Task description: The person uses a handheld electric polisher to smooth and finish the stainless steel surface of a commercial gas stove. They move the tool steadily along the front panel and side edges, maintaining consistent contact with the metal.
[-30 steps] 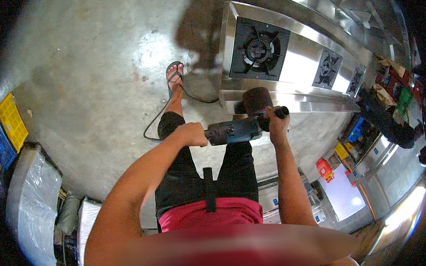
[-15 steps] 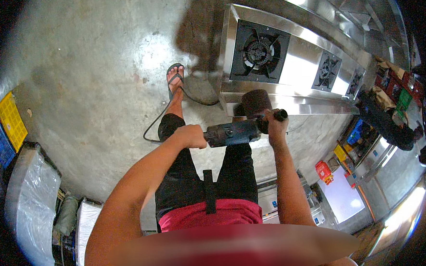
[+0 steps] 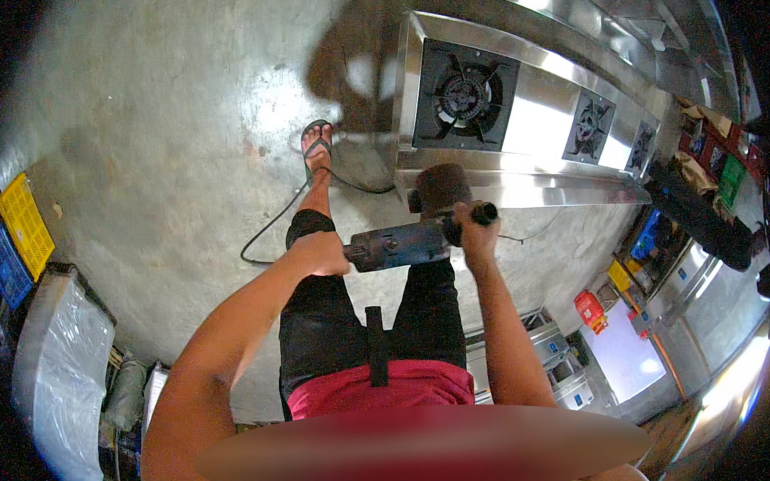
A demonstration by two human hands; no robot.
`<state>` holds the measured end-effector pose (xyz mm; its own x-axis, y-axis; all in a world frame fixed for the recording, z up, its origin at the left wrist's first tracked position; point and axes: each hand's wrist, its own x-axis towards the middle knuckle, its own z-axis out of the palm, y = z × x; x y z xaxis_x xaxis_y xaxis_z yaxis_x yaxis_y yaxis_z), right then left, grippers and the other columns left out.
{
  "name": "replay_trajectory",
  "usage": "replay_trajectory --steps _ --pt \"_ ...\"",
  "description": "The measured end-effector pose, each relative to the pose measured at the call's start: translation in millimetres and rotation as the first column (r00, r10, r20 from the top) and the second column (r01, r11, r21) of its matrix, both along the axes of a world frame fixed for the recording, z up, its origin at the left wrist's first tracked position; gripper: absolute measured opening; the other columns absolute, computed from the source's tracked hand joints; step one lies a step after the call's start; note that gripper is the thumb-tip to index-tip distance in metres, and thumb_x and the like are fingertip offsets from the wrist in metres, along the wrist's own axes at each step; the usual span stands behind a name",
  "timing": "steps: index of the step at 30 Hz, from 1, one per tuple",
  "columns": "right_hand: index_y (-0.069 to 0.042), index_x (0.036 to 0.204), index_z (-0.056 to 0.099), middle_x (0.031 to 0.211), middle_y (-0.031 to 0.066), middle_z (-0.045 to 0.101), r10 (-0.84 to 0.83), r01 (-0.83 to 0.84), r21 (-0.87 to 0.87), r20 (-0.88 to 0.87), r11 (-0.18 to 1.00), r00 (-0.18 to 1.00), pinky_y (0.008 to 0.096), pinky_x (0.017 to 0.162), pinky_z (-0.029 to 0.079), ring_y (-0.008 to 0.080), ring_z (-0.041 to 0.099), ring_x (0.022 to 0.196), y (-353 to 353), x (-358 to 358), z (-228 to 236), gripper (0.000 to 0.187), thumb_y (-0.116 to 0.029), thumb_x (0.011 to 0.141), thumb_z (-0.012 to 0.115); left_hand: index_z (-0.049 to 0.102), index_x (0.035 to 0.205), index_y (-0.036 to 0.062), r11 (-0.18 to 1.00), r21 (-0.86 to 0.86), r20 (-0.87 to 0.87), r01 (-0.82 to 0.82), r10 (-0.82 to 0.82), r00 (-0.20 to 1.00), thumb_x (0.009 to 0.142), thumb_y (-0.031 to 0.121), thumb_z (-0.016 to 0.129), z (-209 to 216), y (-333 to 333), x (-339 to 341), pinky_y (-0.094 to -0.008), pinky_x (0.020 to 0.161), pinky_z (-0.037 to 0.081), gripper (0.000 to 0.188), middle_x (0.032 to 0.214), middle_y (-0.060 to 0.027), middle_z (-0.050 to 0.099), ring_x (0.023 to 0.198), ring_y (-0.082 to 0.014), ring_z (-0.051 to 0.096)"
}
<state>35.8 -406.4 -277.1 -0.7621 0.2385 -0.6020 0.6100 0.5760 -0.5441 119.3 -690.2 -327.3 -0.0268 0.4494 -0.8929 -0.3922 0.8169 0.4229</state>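
Note:
A handheld drum polisher (image 3: 398, 244) with a dark blue-grey body lies level across the front of my thighs. My left hand (image 3: 323, 253) is closed around its rear grip. At the other end, my right hand (image 3: 476, 231) is wrapped round the black side handle (image 3: 485, 213). The brown drum (image 3: 443, 188) sticks out ahead, at the front edge of a stainless steel stove (image 3: 534, 178); whether it touches the metal I cannot tell. A black cord (image 3: 254, 236) loops from the rear of the polisher past my foot.
Black burners (image 3: 463, 97) sit in the stove top. Yellow (image 3: 26, 222) and blue crates (image 3: 6, 263) stand at far left, near a plastic-wrapped panel (image 3: 65, 370). Another person (image 3: 702, 219) bends at the right, beyond a red container (image 3: 591, 311). My sandalled foot (image 3: 315, 142) rests on the concrete floor.
Both hands have shifted left with the polisher, and its drum has moved left along the stove's front edge. My grip on it stays the same.

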Motion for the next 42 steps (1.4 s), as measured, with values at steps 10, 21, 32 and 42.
replay_trajectory --steps 10,21,32,42 --pt "-0.003 0.077 0.063 0.072 0.0045 0.064 -0.185 0.185 -0.013 -0.050 0.983 0.981 0.0319 0.056 0.048 0.0138 0.058 0.061 82 -25 -5 0.015 -0.009 0.084 0.074 0.073 0.086 -0.0032 0.986 0.135 -0.054 -0.094 0.102 0.993 0.064 0.030 0.066 -24 79 -20 -0.0459 0.078 0.055 0.041 0.092 -0.0240 0.071 0.088 -0.0371 0.070" --pt "-0.002 0.077 0.063 0.074 0.0012 0.062 -0.234 0.239 -0.182 0.045 0.954 0.971 0.0320 0.065 0.047 0.0134 0.055 0.069 -48 32 -1 0.020 -0.017 0.084 0.075 0.072 0.082 -0.0026 0.993 -0.097 -0.029 0.064 -0.067 0.997 0.062 0.032 0.069 17 -48 7 -0.0442 0.070 0.056 0.040 0.080 -0.0216 0.071 0.078 -0.0368 0.070" --pt "-0.007 0.075 0.059 0.072 0.0024 0.061 -0.302 0.296 -0.082 -0.069 0.952 0.951 0.0298 0.065 0.045 0.0140 0.055 0.066 104 -35 11 0.017 -0.007 0.085 0.073 0.072 0.089 -0.0040 0.991 0.134 -0.142 -0.020 0.039 0.989 0.066 0.035 0.066 -21 112 -35 -0.0476 0.078 0.055 0.046 0.094 -0.0243 0.071 0.088 -0.0392 0.070" --pt "-0.002 0.074 0.064 0.070 0.0018 0.062 -0.130 0.129 -0.011 -0.090 0.992 0.987 0.0315 0.059 0.045 0.0119 0.054 0.064 48 7 -4 0.021 -0.016 0.085 0.075 0.072 0.085 -0.0045 0.997 0.080 -0.130 -0.001 0.012 0.991 0.064 0.038 0.070 -7 40 -9 -0.0467 0.075 0.056 0.047 0.091 -0.0257 0.070 0.085 -0.0390 0.070"
